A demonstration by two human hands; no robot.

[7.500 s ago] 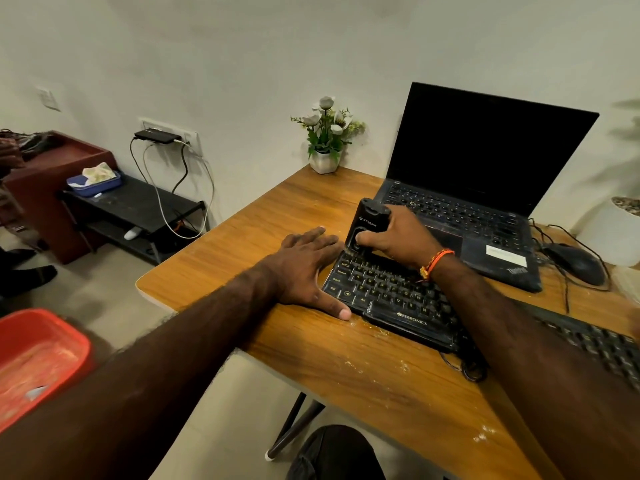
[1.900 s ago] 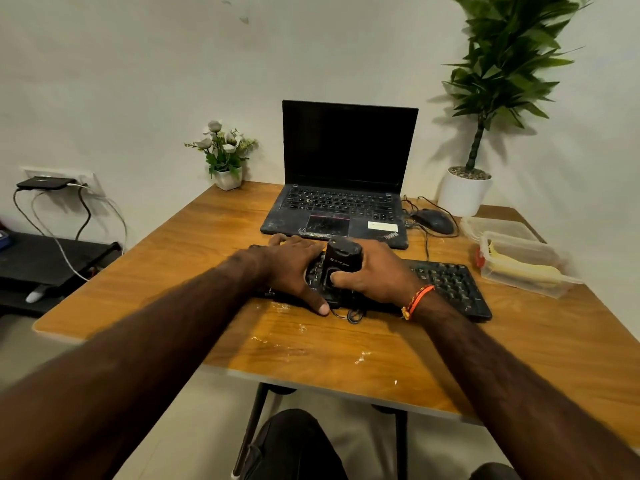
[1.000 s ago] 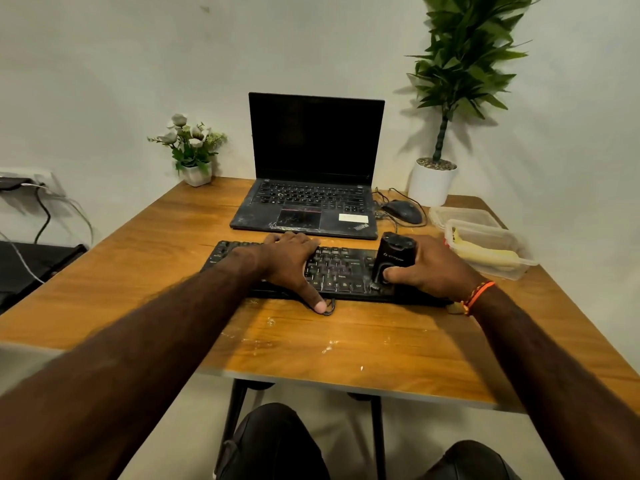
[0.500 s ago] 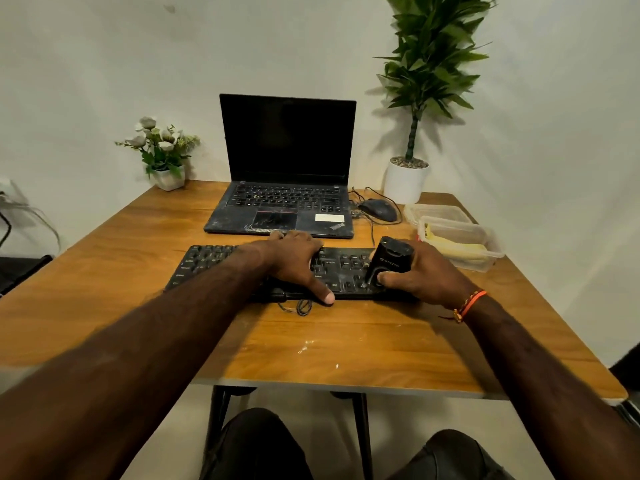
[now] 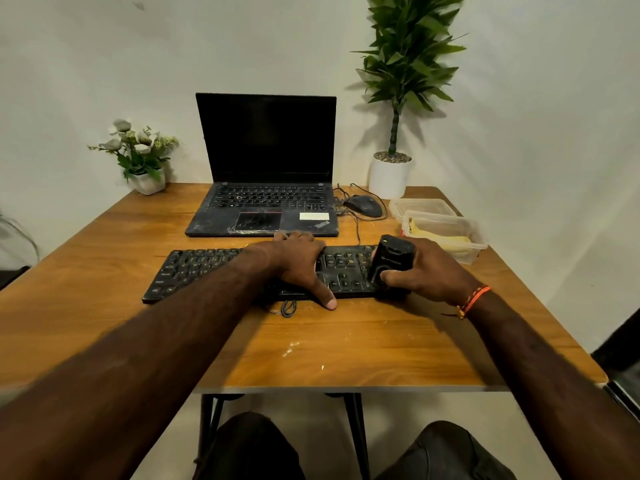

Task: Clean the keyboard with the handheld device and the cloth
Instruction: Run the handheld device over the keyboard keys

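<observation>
A black keyboard (image 5: 197, 271) lies across the middle of the wooden table (image 5: 104, 323). My left hand (image 5: 299, 263) rests flat on its middle keys, fingers spread and thumb at the front edge. My right hand (image 5: 429, 270) grips a small black handheld device (image 5: 391, 261) that stands on the keyboard's right end, thumb on its front. A yellow cloth (image 5: 446, 239) lies inside a clear plastic box at the right.
An open black laptop (image 5: 266, 188) sits behind the keyboard, with a wired mouse (image 5: 363, 206) to its right. A tall potted plant (image 5: 389, 174) and a small flower pot (image 5: 149, 181) stand at the back. Two clear boxes (image 5: 419, 204) sit at the right edge. White crumbs dot the front of the table.
My right hand has slid the device from the keyboard's left end along to its right end. My left hand moved with it from the left edge to the middle keys.
</observation>
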